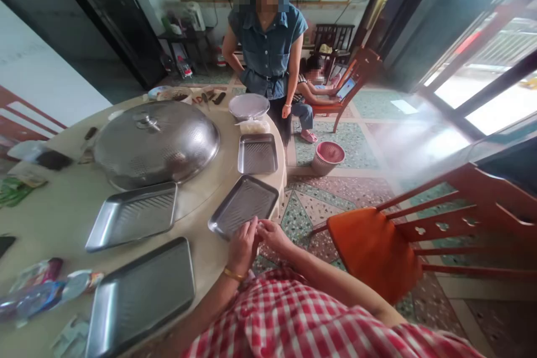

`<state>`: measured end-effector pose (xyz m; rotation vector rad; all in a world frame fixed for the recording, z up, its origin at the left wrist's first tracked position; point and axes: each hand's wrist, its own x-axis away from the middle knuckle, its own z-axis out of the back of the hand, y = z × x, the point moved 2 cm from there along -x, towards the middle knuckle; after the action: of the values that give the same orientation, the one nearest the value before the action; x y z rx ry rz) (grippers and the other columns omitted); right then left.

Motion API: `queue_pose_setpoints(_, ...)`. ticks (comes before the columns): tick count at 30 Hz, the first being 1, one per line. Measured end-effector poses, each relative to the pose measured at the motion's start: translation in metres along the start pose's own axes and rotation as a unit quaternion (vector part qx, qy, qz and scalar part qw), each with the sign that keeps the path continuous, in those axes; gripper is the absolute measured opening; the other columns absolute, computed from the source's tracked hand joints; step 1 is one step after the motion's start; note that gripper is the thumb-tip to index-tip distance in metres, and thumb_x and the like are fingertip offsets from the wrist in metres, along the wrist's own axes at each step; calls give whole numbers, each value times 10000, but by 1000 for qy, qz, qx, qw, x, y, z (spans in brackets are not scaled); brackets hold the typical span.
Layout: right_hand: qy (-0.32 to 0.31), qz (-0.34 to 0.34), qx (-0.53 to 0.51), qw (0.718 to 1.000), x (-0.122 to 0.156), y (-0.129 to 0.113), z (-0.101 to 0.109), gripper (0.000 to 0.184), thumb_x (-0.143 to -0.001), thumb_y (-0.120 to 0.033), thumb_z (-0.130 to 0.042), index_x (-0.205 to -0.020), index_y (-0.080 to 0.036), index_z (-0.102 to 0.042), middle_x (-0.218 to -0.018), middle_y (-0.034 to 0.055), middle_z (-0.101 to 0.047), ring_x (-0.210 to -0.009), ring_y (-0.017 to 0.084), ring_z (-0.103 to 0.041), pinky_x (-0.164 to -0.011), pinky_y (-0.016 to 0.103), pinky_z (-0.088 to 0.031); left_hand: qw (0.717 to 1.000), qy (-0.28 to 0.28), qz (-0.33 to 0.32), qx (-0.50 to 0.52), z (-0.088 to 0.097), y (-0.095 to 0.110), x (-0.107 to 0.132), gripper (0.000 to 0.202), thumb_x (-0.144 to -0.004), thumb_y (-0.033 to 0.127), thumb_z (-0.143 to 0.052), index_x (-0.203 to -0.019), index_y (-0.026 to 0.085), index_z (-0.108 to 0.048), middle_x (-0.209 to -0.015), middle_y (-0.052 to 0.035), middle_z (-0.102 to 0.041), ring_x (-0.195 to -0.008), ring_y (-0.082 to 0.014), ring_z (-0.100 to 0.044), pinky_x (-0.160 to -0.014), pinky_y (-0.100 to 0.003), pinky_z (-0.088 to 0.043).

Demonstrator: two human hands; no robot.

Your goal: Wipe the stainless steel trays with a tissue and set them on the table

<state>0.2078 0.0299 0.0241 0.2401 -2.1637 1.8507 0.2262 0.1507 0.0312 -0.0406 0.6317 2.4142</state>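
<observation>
My left hand (pixel 243 245) and my right hand (pixel 272 235) meet at the near edge of a steel tray (pixel 244 204) that lies at the rim of the round table (pixel 62 212). Both hands have their fingertips pinched together, touching each other just over the tray's near lip. What they pinch is too small to see. A gold bangle sits on my left wrist. Three more steel trays lie on the table: one far (pixel 257 153), one in the middle (pixel 133 215), one near (pixel 140 295).
A large perforated steel lid (pixel 156 143) covers the table's middle. A steel bowl (pixel 249 106) stands at the far edge, before a standing person (pixel 267 50) in a denim shirt. An orange wooden chair (pixel 377 246) is at my right. A pink bin (pixel 328 156) sits on the floor.
</observation>
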Motion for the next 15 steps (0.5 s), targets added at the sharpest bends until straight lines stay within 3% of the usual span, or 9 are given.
queue_pose_setpoints(5, -15, -40, -61, 997, 0, -7, 75, 319, -662, -436, -628, -810, -162, -558, -624, -28, -542, -571, 98, -480, -554, 232, -409, 993, -13, 88, 82, -36, 57, -45, 305, -873, 288, -397, -1091, 162, -568, -974, -112, -622, -912, -219, -587, -814, -350, -480)
queue_pose_setpoints(8, -14, -65, -60, 996, 0, -25, 132, 303, -637, -396, -650, -835, -177, -579, -666, -17, -589, -564, 100, -502, -546, 233, -422, 947, 6, 230, 223, -39, 69, -68, 239, -814, 299, -401, -911, 168, -576, -834, -85, -639, -777, -190, -608, -728, -312, -493)
queue_pose_setpoints(10, 19, -44, -39, 998, -1, -45, 181, 284, -646, -396, -644, -815, -170, -612, -729, 7, -626, -575, 95, -509, -546, 230, -427, 893, 42, 298, 334, -26, 69, -81, 221, -766, 292, -416, -871, 164, -561, -822, -76, -658, -748, -179, -619, -694, -298, -499)
queue_pose_setpoints(12, 82, 4, -29, 996, -2, -71, 235, 297, -654, -413, -643, -814, -162, -628, -770, 22, -646, -589, 93, -519, -556, 230, -440, 852, 99, 311, 410, -3, 68, -93, 256, -728, 281, -452, -921, 152, -560, -875, -69, -671, -770, -173, -630, -692, -293, -504)
queue_pose_setpoints(15, 174, 89, -16, 981, 2, -117, 311, 328, -667, -421, -665, -863, -159, -639, -786, 25, -658, -621, 95, -545, -580, 233, -465, 835, 190, 312, 412, 48, 74, -110, 261, -653, 218, -500, -877, 132, -602, -797, -40, -670, -682, -149, -617, -658, -282, -494)
